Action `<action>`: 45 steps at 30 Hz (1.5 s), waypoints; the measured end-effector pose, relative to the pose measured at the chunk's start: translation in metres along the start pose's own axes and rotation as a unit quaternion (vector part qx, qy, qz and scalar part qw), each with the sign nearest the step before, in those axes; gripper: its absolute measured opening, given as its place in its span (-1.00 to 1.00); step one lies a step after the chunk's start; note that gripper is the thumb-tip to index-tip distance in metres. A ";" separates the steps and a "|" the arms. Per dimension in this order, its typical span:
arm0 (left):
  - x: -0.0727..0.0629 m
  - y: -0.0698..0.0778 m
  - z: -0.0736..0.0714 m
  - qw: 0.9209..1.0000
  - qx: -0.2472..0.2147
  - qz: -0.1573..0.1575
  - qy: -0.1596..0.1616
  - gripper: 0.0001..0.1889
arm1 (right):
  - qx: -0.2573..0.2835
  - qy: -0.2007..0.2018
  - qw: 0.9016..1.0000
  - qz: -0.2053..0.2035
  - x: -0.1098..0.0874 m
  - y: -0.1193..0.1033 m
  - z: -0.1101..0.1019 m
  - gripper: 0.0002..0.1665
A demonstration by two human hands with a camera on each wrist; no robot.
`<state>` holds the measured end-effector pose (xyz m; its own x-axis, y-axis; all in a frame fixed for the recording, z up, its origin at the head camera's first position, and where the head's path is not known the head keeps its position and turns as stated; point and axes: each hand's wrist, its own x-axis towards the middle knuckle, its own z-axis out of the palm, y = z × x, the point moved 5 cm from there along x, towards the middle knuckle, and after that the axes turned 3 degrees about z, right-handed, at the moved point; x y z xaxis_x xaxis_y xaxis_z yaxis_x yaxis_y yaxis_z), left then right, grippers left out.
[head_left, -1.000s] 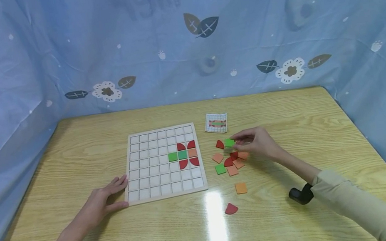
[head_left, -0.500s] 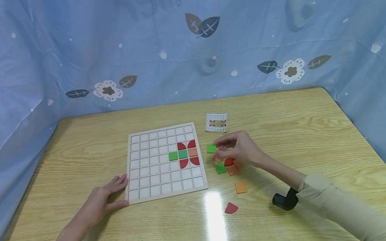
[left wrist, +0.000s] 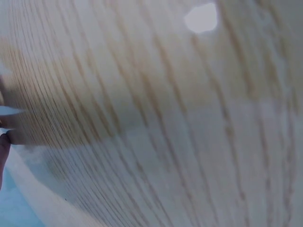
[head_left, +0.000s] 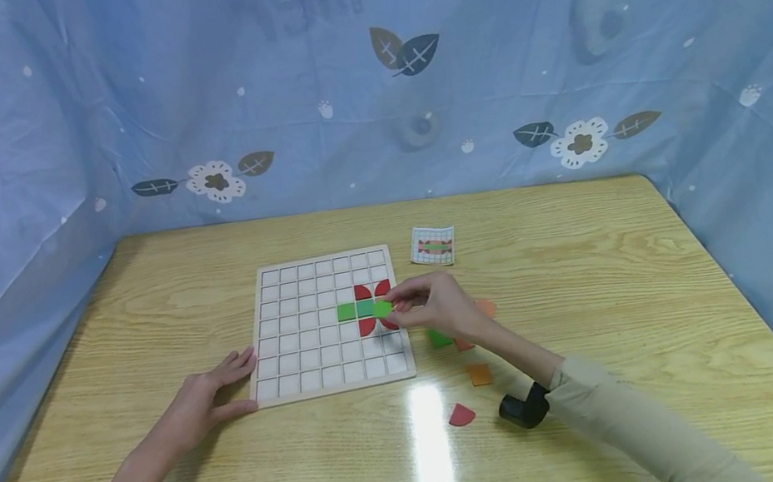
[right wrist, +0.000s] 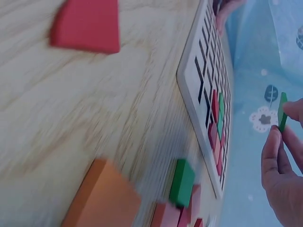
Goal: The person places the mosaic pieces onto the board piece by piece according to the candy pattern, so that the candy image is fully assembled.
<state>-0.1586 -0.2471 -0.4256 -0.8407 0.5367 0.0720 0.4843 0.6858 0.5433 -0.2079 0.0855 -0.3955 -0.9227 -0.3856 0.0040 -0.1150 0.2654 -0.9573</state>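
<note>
A white gridded board (head_left: 302,361) lies on the wooden table, with red quarter-circle pieces (head_left: 367,327), a green square (head_left: 346,312) and a teal-green square (head_left: 364,308) set in its cells near the right side. My right hand (head_left: 437,300) pinches a bright green square tile (head_left: 382,309) above the board's right edge; in the right wrist view, this green tile (right wrist: 282,112) stands on edge between thumb and fingers. At the board's left edge my left hand (head_left: 203,401) rests with fingers extended, touching the rim. The left wrist view shows mostly blurred table.
Right of the board lie a green tile (head_left: 440,337) and orange tiles, partly hidden by the right hand. Nearer are an orange square (head_left: 479,374) and a red quarter-circle (head_left: 462,414). A small printed pattern card (head_left: 433,245) lies behind. Blue patterned cloth surrounds the table.
My right hand has taken the green tile from among the loose pieces and carried it left, over the board's right edge. The left hand has stayed in place.
</note>
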 end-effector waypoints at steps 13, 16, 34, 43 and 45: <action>-0.003 -0.003 0.002 1.000 -0.002 -0.011 -0.006 -0.28 | -0.056 -0.002 0.998 0.009 0.029 0.002 0.031 -0.71; -0.004 -0.003 0.002 1.000 -0.004 -0.011 -0.004 -0.28 | -0.060 -0.004 0.998 0.013 0.037 0.001 0.038 -0.73; -0.002 -0.006 0.005 1.000 -0.017 -0.020 -0.013 -0.27 | -0.101 0.039 0.994 0.014 0.058 0.000 0.059 -0.77; -0.002 -0.003 0.003 1.000 -0.009 -0.013 -0.007 -0.28 | -0.118 0.066 0.991 0.011 0.059 0.003 0.065 -0.80; -0.003 -0.001 0.002 1.000 -0.010 -0.011 -0.005 -0.29 | -0.123 0.070 0.990 0.013 0.059 0.003 0.067 -0.80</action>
<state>-0.1565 -0.2488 -0.4280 -0.8486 0.5265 0.0521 0.4609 0.6873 0.5614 -0.2380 0.0049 -0.4176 -0.9666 -0.2539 0.0359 -0.1599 0.4876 -0.8583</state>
